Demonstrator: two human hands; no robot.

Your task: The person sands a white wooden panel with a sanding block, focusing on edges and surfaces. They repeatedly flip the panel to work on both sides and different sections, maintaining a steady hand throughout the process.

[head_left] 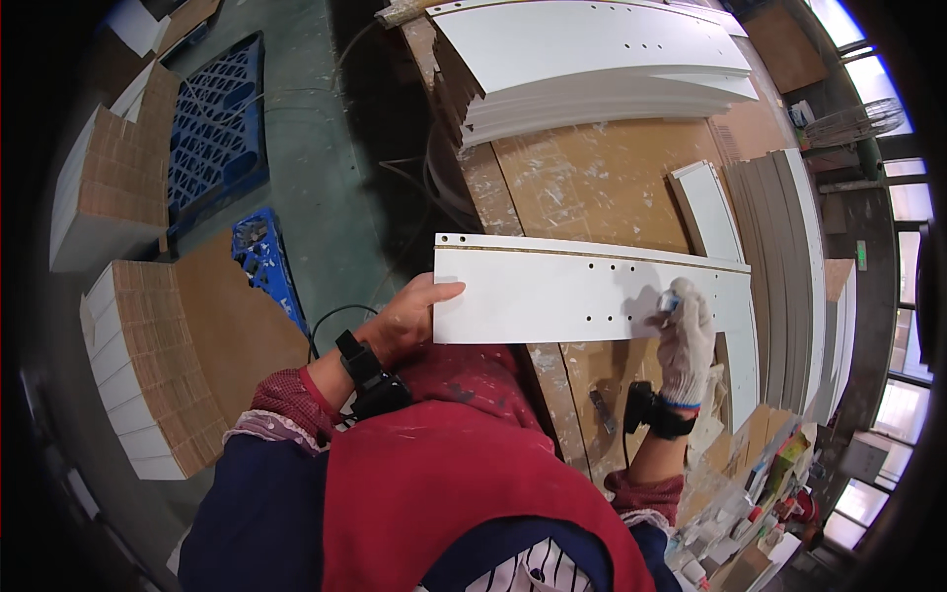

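A long white drilled panel (523,296) lies across in front of me, its left end reaching past the table edge. My bare left hand (406,314) grips that end, thumb on top and fingers hidden beneath. On the right part of the panel, my right hand (688,340), in a white knit glove, is closed round a small white and blue thing (670,302); its kind is too covered to tell. The fingertips are close to the drilled holes. Another white panel (706,207) lies under the held one, crossing it.
Stacked white panels (592,49) stand at the table's far side, and more boards (779,276) line the right. A small metal tool (602,409) lies on the brown tabletop (582,178). On the floor at left are a blue pallet (219,128) and panel stacks (158,375).
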